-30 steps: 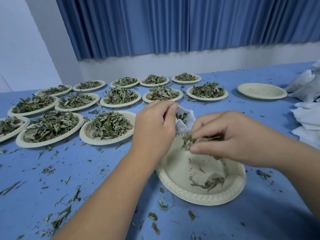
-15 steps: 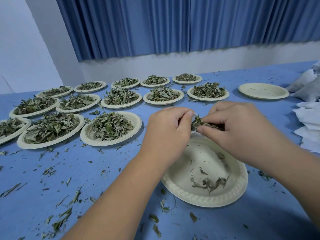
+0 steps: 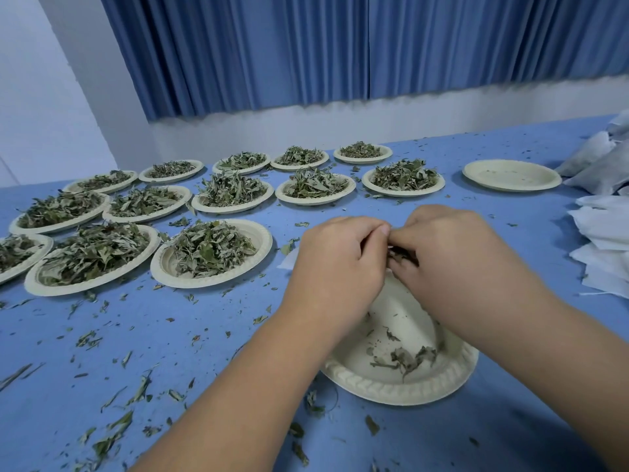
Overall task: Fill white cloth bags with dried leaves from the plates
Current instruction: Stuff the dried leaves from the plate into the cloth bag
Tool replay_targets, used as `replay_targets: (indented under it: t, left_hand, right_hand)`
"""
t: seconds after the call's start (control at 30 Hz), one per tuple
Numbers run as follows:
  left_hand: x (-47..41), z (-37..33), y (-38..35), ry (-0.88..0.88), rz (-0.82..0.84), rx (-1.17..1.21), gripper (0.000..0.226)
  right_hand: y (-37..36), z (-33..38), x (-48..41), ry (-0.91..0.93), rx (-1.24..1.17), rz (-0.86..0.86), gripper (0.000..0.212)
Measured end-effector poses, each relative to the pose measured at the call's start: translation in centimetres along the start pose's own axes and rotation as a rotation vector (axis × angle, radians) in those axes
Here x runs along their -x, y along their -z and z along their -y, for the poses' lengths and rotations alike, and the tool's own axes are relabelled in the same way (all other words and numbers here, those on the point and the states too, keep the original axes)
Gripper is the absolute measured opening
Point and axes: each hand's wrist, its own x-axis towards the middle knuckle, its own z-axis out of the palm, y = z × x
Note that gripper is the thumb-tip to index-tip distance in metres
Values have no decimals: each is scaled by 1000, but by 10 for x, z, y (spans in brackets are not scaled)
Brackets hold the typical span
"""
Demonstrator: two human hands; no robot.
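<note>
Bag [image 3: 287, 263] sat almost hidden in the curled left hand [image 3: 337, 267], one white corner showing on the left, its mouth (unseen) probably facing right, where the touching right hand [image 3: 452, 264] pinched leaves [image 3: 401, 256] above the near plate [image 3: 401, 390].

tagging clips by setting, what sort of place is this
Likely a plain workroom for hand-packing herbs: a long blue table holds rows of plates of dried leaves, white bags pile at the right, and blue curtains hang behind.
</note>
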Motion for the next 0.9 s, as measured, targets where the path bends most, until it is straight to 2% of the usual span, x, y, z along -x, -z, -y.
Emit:
replay_targets:
  t: [0.17, 0.23, 0.37, 0.53, 0.63, 0.77, 0.9]
  left_hand:
    - [0, -1, 1, 83, -16, 51, 26]
    - [0, -2, 1, 116, -5, 86, 26]
    - [-1, -3, 1, 168, -11, 145, 28]
    - [-3, 0, 3, 231, -38, 191, 29]
    - [-3, 0, 4, 231, -45, 202, 28]
    - [-3, -2, 3, 229, -29, 185, 29]
    - [-3, -1, 4, 260, -34, 216, 30]
  right_hand:
    - [-1, 1, 3, -75, -166, -163, 19]
    - [-2, 0, 3, -59, -165, -189, 13]
    - [-1, -3, -1, 21, -173, -176, 4]
    - [5, -6, 0, 64, -355, -126, 18]
    - [3, -6, -1, 53, -334, -146, 19]
    - [0, -5, 0, -51, -398, -204, 27]
    - [3, -6, -1, -28, -421, -185, 23]
